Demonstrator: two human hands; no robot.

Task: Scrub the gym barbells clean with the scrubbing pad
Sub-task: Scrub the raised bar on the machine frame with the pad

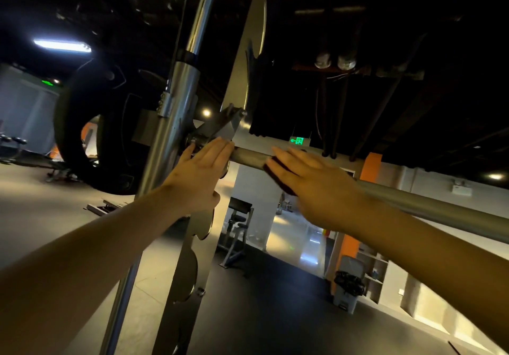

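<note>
barbell (249,156): one, right end cut off.
scrubbing pad (278,175): one, mostly hidden.
right hand (311,186): flat, pressing scrubbing pad on barbell.
left hand (201,173): flat, fingers straight, touching barbell.

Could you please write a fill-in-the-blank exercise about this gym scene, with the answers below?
1. The right hand presses a dark scrubbing ___ on the grey metal barbell shaft.
2. The left hand, fingers straight, holds ___.
3. The hanging exit sign glows ___.
Missing words: pad, nothing, green.
</note>
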